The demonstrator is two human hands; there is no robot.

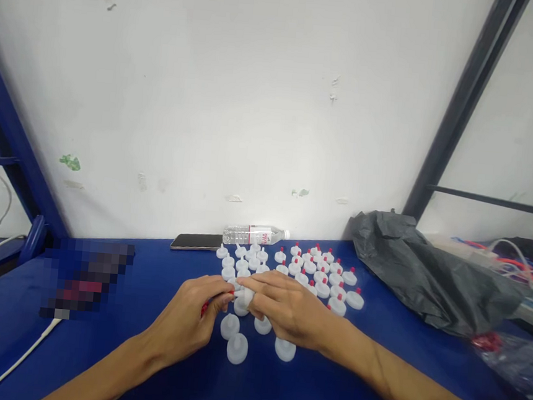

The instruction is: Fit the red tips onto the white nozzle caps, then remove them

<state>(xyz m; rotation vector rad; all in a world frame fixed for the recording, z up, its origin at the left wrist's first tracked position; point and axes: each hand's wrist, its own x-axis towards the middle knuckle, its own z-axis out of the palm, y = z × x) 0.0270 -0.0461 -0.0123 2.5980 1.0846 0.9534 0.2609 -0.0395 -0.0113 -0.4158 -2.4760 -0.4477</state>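
Observation:
Over the middle of the blue table, my left hand [191,308] pinches a small red tip cap [231,292] between thumb and fingers. More red [204,309] shows inside its curled fingers. My right hand [289,305] grips a white nozzle lid [248,296], turned sideways with its spout toward the red cap. The two hands nearly meet; whether cap and spout touch is hard to tell. Below them stand uncapped white lids [237,349], and others [228,261] stand behind. To the right are several lids with red tips [322,288]. My right hand hides part of the group.
A clear plastic bottle [254,235] lies along the wall beside a dark phone [196,242]. A black plastic bag [395,267] covers the right side, near a clear bag [513,362]. At left lies a blurred-out item [89,281] with a white cable [19,359].

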